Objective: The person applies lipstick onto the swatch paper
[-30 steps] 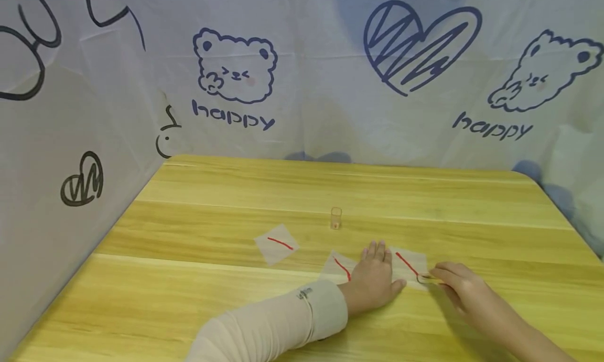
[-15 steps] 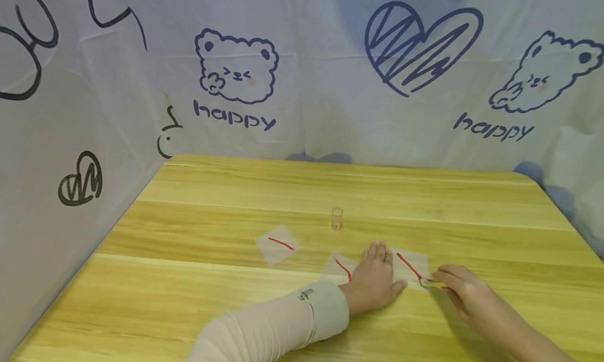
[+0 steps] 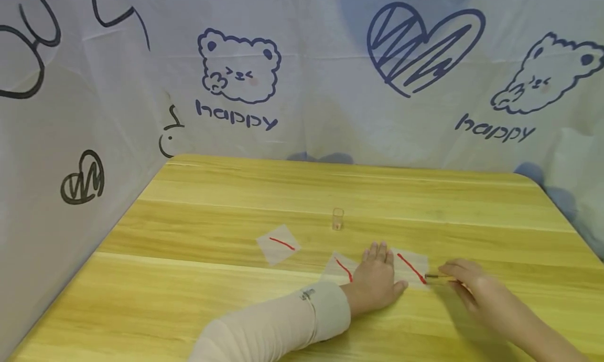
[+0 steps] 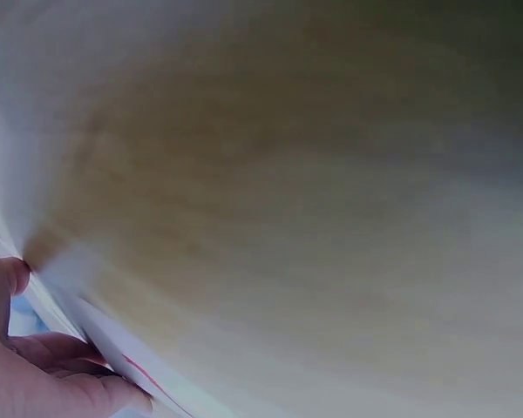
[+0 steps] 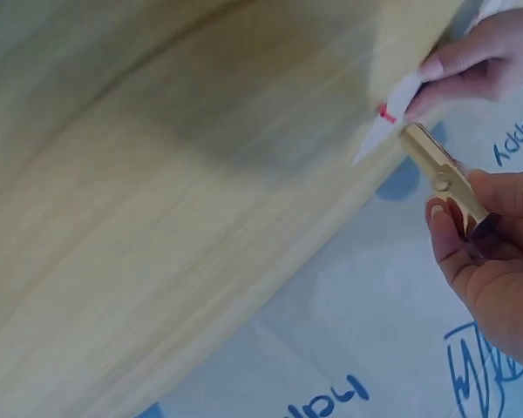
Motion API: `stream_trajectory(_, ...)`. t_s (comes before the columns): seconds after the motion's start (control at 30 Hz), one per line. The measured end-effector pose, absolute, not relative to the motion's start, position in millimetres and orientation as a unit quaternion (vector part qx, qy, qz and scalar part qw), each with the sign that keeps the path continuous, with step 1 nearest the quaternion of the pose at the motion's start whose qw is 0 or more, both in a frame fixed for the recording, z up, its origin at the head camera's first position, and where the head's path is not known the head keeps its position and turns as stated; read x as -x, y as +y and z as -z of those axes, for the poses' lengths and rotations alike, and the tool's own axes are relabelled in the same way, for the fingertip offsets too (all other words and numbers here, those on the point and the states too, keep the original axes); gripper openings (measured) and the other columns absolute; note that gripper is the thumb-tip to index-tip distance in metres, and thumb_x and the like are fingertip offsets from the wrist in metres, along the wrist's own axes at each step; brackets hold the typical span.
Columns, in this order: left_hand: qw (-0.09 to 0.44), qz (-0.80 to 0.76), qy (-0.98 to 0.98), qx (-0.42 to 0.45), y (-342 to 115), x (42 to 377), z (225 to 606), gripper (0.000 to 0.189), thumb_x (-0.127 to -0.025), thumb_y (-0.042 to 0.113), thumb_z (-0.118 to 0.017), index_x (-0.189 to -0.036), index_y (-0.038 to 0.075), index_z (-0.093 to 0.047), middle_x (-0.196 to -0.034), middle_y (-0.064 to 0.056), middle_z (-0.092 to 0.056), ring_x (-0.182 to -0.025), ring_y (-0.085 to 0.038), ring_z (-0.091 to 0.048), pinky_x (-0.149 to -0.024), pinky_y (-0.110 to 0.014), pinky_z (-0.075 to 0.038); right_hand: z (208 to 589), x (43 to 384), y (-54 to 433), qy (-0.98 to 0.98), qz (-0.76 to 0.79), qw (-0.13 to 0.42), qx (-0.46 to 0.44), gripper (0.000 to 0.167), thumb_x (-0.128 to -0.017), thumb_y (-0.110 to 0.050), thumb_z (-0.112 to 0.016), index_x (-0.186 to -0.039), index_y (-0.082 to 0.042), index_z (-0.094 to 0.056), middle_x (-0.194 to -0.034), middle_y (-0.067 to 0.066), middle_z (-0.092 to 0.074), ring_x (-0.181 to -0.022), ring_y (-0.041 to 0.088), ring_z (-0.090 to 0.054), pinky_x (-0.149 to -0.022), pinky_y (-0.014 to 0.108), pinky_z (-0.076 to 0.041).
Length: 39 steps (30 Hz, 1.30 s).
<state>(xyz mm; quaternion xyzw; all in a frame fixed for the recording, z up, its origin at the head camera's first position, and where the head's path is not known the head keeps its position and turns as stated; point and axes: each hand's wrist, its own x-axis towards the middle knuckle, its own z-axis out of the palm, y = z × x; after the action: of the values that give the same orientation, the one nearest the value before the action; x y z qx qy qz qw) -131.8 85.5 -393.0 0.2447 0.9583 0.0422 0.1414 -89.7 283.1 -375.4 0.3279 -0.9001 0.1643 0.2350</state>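
My left hand (image 3: 375, 284) lies palm down on the table, fingers straight and thumb out. It sits between two whitish square sheets and covers part of the middle sheet (image 3: 336, 270). To its right is another sheet (image 3: 409, 262) with a slanting red line. My right hand (image 3: 474, 286) pinches a small gold-coloured metal tool (image 3: 438, 276), whose front end is close to the lower end of that line. In the right wrist view the tool (image 5: 429, 161) shows a round rivet and a dark end; its kind cannot be told. Whether its tip touches the sheet is unclear.
A third square sheet (image 3: 278, 245) with a red line lies further left. Behind the sheets is a small clear container (image 3: 337, 219). The wooden table (image 3: 212, 309) is bordered by white cloth walls (image 3: 325, 99) with drawings.
My right hand has drawn slightly right, taking the tool with it. More of the red line's lower end now shows. My left hand stays in place.
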Motion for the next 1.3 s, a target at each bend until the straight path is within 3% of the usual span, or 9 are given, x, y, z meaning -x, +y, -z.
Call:
stream_trajectory(0.07,0.141,-0.045,0.958,-0.245,86.1,131.8,393.0,0.067,-0.094,0.057,-0.036,-0.146,0.015,-0.029,-0.155,-0.002,-0.019,-0.144,-0.016,-0.016,-0.116,-0.026,-0.017,369.8,90.7,284.4,-0.907,-0.182,0.224,-0.308,0.035,-0.096,-0.026,-0.044,-0.093,0.0,-0.066,-0.087,0.006,-0.064,-0.067,0.005,-0.056,-0.056,0.004,-0.041)
stream_trajectory(0.17,0.141,-0.055,0.958,-0.244,86.2,132.0,393.3,0.067,-0.094,0.056,-0.036,-0.146,0.014,-0.029,-0.155,-0.002,-0.019,-0.144,-0.016,-0.015,-0.116,-0.026,-0.017,362.6,92.3,284.7,-0.911,-0.208,0.222,-0.277,0.013,-0.085,-0.005,-0.064,-0.096,0.002,-0.066,-0.088,0.01,-0.066,-0.064,-0.005,-0.051,-0.05,0.005,-0.038)
stream_trajectory(0.23,0.141,-0.061,0.958,-0.242,86.1,131.9,393.0,0.067,-0.094,0.056,-0.037,-0.146,0.014,-0.029,-0.155,-0.003,-0.019,-0.143,-0.017,-0.016,-0.116,-0.026,-0.018,359.5,93.3,284.0,-0.911,-0.223,0.234,-0.258,0.019,-0.077,0.003,-0.07,-0.096,0.002,-0.066,-0.087,0.012,-0.067,-0.064,-0.007,-0.05,-0.05,0.005,-0.038)
stream_trajectory(0.4,0.138,-0.072,0.959,-0.237,85.8,131.3,392.1,0.069,-0.093,0.056,-0.039,-0.146,0.012,-0.029,-0.154,-0.003,-0.021,-0.143,-0.017,-0.017,-0.116,-0.025,-0.019,356.5,94.9,280.5,-0.906,-0.264,0.261,-0.202,0.023,-0.072,0.007,-0.072,-0.095,0.002,-0.068,-0.085,0.014,-0.068,-0.071,-0.013,-0.05,-0.056,0.002,-0.042)
stream_trajectory(0.63,0.126,-0.103,0.957,-0.239,83.2,132.3,394.5,0.07,-0.093,0.055,-0.039,-0.145,0.01,-0.029,-0.154,-0.006,-0.023,-0.142,-0.019,-0.02,-0.115,-0.026,-0.021,353.4,94.5,274.3,-0.897,-0.365,0.23,-0.102,0.019,-0.078,0.003,-0.07,-0.096,0.005,-0.068,-0.078,-0.03,-0.056,-0.064,-0.013,-0.05,-0.054,0.004,-0.042)
stream_trajectory(0.7,0.119,-0.116,0.956,-0.242,81.4,133.3,393.8,0.069,-0.094,0.054,-0.039,-0.145,0.008,-0.031,-0.153,-0.007,-0.026,-0.142,-0.02,-0.023,-0.115,-0.026,-0.023,354.5,96.9,275.7,-0.897,-0.387,0.205,-0.069,0.019,-0.08,-0.001,-0.07,-0.098,0.004,-0.067,-0.077,-0.034,-0.055,-0.063,-0.012,-0.052,-0.051,0.008,-0.043)
stream_trajectory(0.8,0.107,-0.135,0.953,-0.25,76.6,134.6,390.5,0.068,-0.095,0.054,-0.038,-0.143,0.006,-0.034,-0.151,-0.008,-0.03,-0.141,-0.021,-0.027,-0.112,-0.027,-0.029,369.0,105.3,285.4,-0.884,-0.435,0.166,-0.036,0.023,-0.082,-0.007,-0.069,-0.102,0.003,-0.066,-0.077,-0.028,-0.063,-0.065,-0.006,-0.061,-0.049,0.013,-0.047)
stream_trajectory(1.0,0.09,-0.195,0.94,-0.266,62.7,139.6,378.4,0.068,-0.094,0.054,-0.04,-0.141,0.005,-0.037,-0.149,-0.009,-0.034,-0.139,-0.022,-0.03,-0.106,-0.03,-0.04,412.1,128.8,311.3,-0.801,-0.593,0.077,-0.01,0.035,-0.084,-0.015,-0.069,-0.114,0.0,-0.061,-0.095,-0.005,-0.072,-0.081,0.015,-0.071,-0.073,0.024,-0.055)
stream_trajectory(1.3,0.047,-0.354,0.882,-0.307,32.9,152.7,369.9,0.058,-0.093,0.039,-0.053,-0.135,0.0,-0.044,-0.142,-0.016,-0.044,-0.133,-0.024,-0.041,-0.11,-0.033,-0.035,427.2,137.8,299.9,-0.72,-0.689,0.069,-0.047,0.038,-0.087,-0.007,-0.063,-0.12,0.01,-0.052,-0.103,0.01,-0.069,-0.088,0.021,-0.069,-0.081,0.031,-0.054)
